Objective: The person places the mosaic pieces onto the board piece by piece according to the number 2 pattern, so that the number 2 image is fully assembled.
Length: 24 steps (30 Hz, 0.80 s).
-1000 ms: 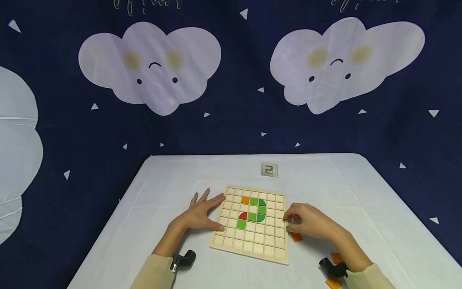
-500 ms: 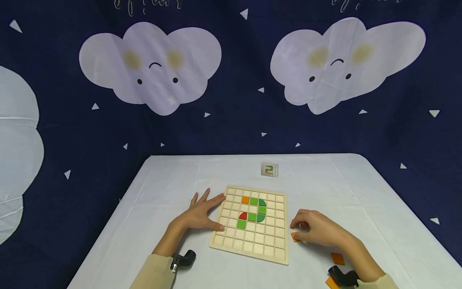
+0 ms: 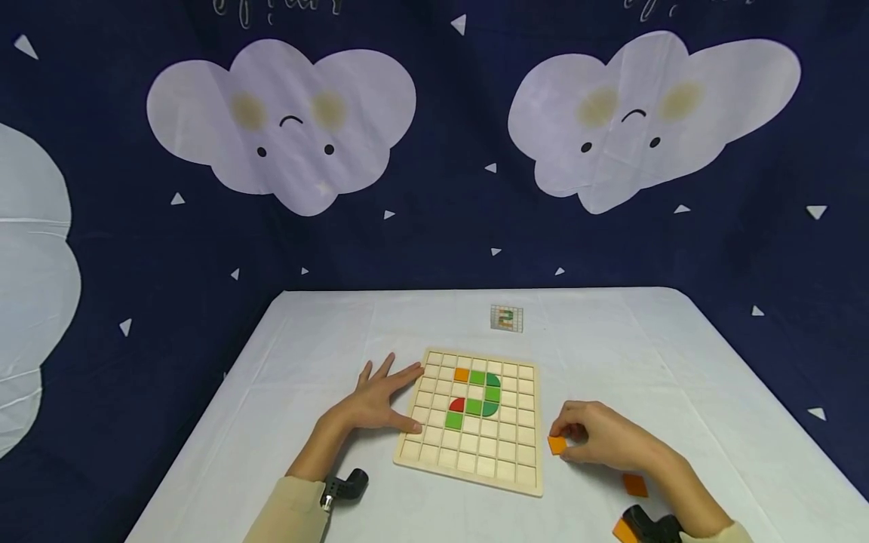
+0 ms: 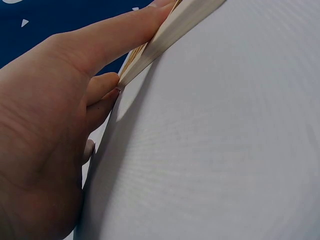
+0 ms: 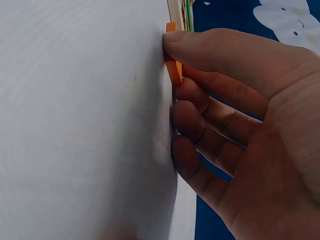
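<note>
A wooden grid board [image 3: 468, 460] lies on the white table, with green, red and orange tiles set in some of its squares. My left hand [image 3: 372, 403] rests at the board's left edge, fingers spread and straight, thumb and index fingertip touching the frame. In the left wrist view, the left hand [image 4: 60, 100] lies along the board's pale side [image 4: 172, 37]. Right of the board, my right hand [image 3: 600, 436] pinches an orange square tile [image 3: 557, 446] between thumb and index finger. The right wrist view shows this orange tile [image 5: 175, 72] tilted up at the table surface.
Two more orange tiles, one darker [image 3: 635, 485] and one brighter [image 3: 624, 531], lie near my right forearm; the wrist camera [image 3: 650, 523] partly covers the brighter one. A small pattern card [image 3: 506, 318] sits behind the board. A dark blue cloth with clouds hangs behind the table.
My right hand has drawn back from the board's right edge, toward the right and nearer me, and now pinches the orange tile that lay there. The left hand stays in place.
</note>
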Each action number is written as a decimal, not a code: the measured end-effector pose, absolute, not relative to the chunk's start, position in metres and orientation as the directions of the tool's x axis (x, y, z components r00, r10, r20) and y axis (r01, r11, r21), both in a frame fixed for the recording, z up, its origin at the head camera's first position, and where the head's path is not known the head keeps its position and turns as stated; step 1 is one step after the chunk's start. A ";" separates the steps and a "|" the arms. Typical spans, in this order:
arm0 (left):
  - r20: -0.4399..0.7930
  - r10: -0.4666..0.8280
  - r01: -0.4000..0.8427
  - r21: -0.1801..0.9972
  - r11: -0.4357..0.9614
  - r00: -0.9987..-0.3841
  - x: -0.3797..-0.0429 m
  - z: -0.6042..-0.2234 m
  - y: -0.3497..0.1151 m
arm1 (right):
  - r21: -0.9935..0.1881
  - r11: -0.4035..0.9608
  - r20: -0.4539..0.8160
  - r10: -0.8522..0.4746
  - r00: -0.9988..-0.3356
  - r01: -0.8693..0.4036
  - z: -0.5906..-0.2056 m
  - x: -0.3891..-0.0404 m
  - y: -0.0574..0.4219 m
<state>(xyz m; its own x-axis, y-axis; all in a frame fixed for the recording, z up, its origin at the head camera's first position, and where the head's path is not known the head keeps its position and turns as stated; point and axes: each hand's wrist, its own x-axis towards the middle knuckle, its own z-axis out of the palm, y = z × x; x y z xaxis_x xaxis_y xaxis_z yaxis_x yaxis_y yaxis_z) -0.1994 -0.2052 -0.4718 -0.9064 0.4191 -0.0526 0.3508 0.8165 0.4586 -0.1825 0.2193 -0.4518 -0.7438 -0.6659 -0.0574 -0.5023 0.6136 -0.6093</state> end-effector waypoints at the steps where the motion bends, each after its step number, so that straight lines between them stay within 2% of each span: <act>1: -0.053 0.418 0.350 0.459 0.817 -0.907 -0.200 -0.472 -0.205 | -0.613 0.607 -0.047 -0.667 -0.743 -0.506 -0.452 -0.183 0.220; 24: -0.035 0.434 0.367 0.476 0.799 -0.900 -0.197 -0.470 -0.205 | -0.571 0.648 -0.027 -0.629 -0.777 -0.505 -0.450 -0.180 0.213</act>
